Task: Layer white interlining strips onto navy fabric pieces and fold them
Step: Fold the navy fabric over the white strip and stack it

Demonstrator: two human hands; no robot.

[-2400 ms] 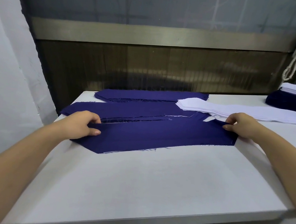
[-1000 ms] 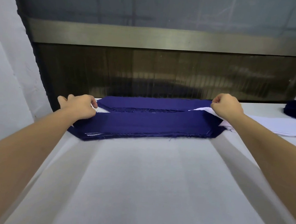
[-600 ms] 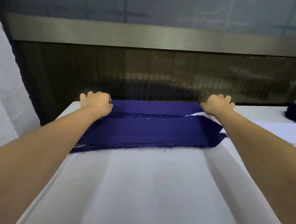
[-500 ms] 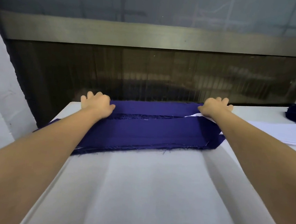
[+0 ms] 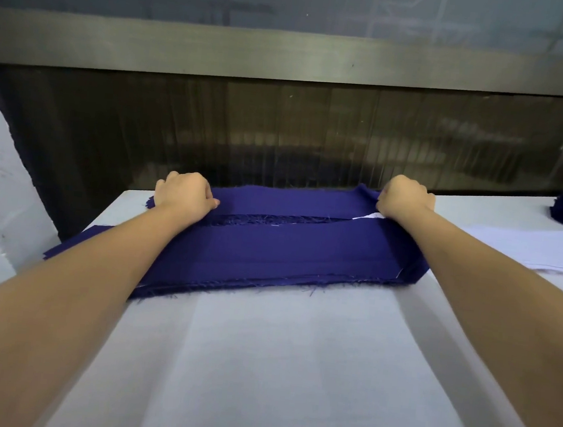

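A: Which piece of navy cloth is being worked on?

B: The far piece (image 5: 291, 200). It lies flat along the back edge of the desk (image 5: 292, 369), beyond the folded near stack (image 5: 286, 255), with a frayed gap between the two.

A: Which way does it run?

B: Its long axis goes left to right, across the person's reach. Each hand is at one end, so neither is nearer; both arms are stretched well forward over the near stack.

A: What are the hands doing?

B: The left hand (image 5: 185, 193) is curled knuckles-up over the left end, with the thumb tip on the cloth. The right hand (image 5: 405, 201) is closed round the right end, and that corner stands a little off the desk.

A: So what comes next?

B: My guess is a pull toward the body, both ends together, to bring the piece onto open desk for layering. Pulling at right angles to the long axis should keep it straight.

A: Where is the interlining?

B: The white strips (image 5: 528, 247) are stacked to the right, near the right forearm, so that hand is better placed to fetch one. A white sliver (image 5: 369, 216) also shows by the right wrist, at the gap.

A: Any risk?

B: The piece may drag the near stack's frayed edge along with it.
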